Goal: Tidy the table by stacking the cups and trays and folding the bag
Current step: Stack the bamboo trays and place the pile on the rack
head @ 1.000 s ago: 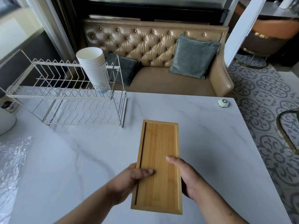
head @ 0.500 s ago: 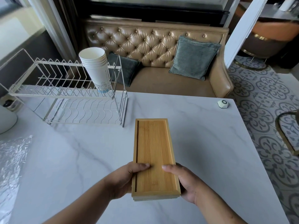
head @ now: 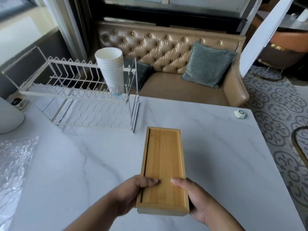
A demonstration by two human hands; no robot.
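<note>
A stack of bamboo trays (head: 164, 164) lies lengthwise over the marble table (head: 225, 155), its near end held from both sides. My left hand (head: 133, 194) grips the left edge with the thumb on top. My right hand (head: 196, 199) grips the right edge, thumb resting on the tray's surface. A second tray's edge shows beneath the top one at the near end. A stack of white paper cups (head: 112, 70) stands in the white wire dish rack (head: 80, 104) at the back left. A clear plastic bag (head: 15, 164) lies crumpled on the table's left edge.
A small white button device (head: 239, 113) sits near the table's far right corner. A white rounded object (head: 8, 117) stands at the far left. Behind the table is a tufted leather sofa (head: 166, 52) with grey cushions. Patterned floor lies to the right.
The tray in my hands has come down level, and a second tray's edge now shows beneath it. Both hands have shifted toward the near end, gripping the sides.
</note>
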